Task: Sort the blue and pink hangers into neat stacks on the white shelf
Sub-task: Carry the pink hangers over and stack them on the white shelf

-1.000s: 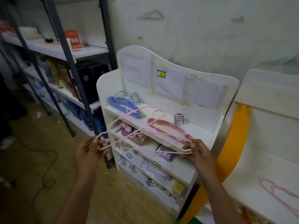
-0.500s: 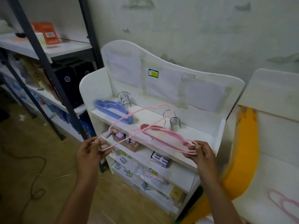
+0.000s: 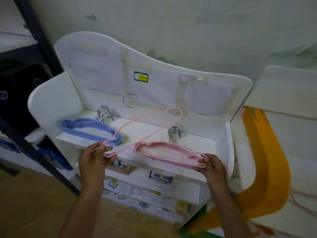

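Note:
The white shelf (image 3: pixel 202 141) stands in front of me. On the left of its top tier lies a stack of blue hangers (image 3: pixel 91 133), and on the right a stack of pink hangers (image 3: pixel 164 158), both with metal hooks toward the back. My left hand (image 3: pixel 96 158) pinches one end of a loose pink hanger (image 3: pixel 173 108), which tilts up over the tier between the stacks with its hook raised. My right hand (image 3: pixel 212 166) grips the right end of the pink stack; I cannot tell whether it holds one hanger or several.
A dark metal rack (image 3: pixel 46 57) stands close on the left. The shelf's lower tiers (image 3: pixel 159 177) hold small boxes and packets. A second white unit with an orange stripe (image 3: pixel 265 152) is on the right, with another pink hanger (image 3: pixel 305 201) on it.
Both hands have moved forward to the top tier. The right end has come down onto the pink stack, and the loose pink hanger now tilts up over the shelf.

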Tool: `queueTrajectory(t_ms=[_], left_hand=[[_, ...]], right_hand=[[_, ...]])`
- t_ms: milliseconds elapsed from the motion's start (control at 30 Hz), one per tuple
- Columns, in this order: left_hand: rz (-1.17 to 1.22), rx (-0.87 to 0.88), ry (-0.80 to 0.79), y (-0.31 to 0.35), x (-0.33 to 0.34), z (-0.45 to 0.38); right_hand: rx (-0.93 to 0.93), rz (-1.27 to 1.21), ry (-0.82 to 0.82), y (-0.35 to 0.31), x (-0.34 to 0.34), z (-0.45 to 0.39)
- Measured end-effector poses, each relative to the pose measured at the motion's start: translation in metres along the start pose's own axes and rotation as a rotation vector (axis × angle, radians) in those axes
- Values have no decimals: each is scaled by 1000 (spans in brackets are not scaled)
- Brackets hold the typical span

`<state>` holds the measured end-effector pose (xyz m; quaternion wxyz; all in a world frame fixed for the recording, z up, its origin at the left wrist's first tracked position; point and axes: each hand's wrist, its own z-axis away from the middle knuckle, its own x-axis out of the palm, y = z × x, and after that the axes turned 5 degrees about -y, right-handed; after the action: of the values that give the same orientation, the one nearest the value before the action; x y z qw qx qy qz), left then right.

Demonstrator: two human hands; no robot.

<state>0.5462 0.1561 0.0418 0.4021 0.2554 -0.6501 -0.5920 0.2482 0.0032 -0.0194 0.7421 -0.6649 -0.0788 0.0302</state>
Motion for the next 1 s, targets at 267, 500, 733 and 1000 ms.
queueTrajectory(t_ms=[267,500,733,1000], left_hand=[[12,-51,-94,-14,4,-40],[38,-64,-121,-19,13,-63],[14,-122,-148,-26,20,-77],[-93,-145,-250,-40,23,-93]], right_hand=[[27,109,138,17,11,-14],[13,233,156,18,16,-22],[-199,927,234,22,19,-26],[-167,1065,217,21,14,-27]])
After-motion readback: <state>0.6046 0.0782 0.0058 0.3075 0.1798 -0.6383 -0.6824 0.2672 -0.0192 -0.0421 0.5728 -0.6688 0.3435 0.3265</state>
